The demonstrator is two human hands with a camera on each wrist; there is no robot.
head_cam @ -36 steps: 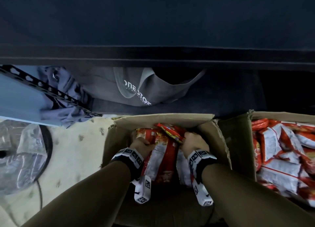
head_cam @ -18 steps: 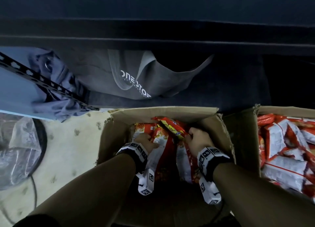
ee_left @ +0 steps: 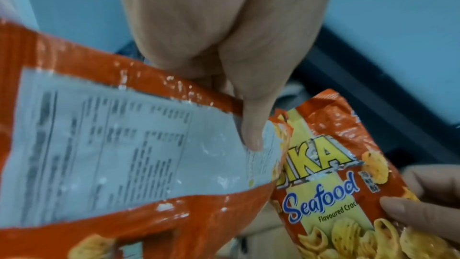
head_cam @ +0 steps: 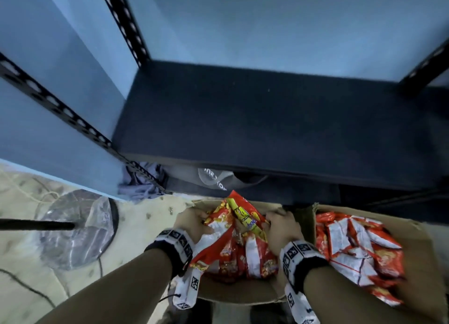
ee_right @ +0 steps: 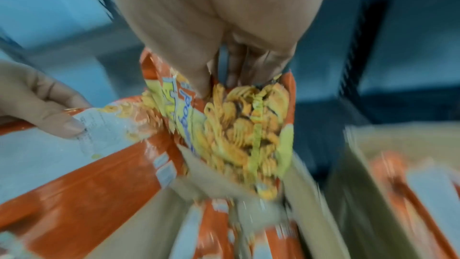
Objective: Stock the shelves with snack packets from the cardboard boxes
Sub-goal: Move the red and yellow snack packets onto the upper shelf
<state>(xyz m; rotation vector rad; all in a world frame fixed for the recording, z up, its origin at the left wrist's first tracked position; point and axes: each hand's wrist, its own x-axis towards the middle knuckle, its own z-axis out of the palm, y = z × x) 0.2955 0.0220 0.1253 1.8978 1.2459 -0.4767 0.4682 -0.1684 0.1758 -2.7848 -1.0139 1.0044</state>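
Both hands hold a bunch of red and orange snack packets (head_cam: 239, 236) above the near cardboard box (head_cam: 243, 293). My left hand (head_cam: 194, 222) grips the bunch's left side; its thumb (ee_left: 251, 125) presses on a packet's white label panel (ee_left: 119, 153). My right hand (head_cam: 279, 226) grips the right side, pinching the top of a seafood cracker packet (ee_right: 239, 125). That packet (ee_left: 331, 182) also shows in the left wrist view. A dark shelf board (head_cam: 267, 126) lies just beyond the box, bare on top. A second box (head_cam: 413, 263) at the right holds several more packets (head_cam: 354, 248).
Black perforated rack posts (head_cam: 60, 109) rise at the left, rear (head_cam: 121, 22) and right (head_cam: 427, 63) against a blue wall. Grey cloth (head_cam: 213, 180) is stuffed under the shelf. A fan base in clear plastic (head_cam: 77, 228) and cables lie on the floor at left.
Both hands have lifted the bunch of packets up out of the box. My head has tilted up, so the shelf board's top and the wall behind now fill the view.
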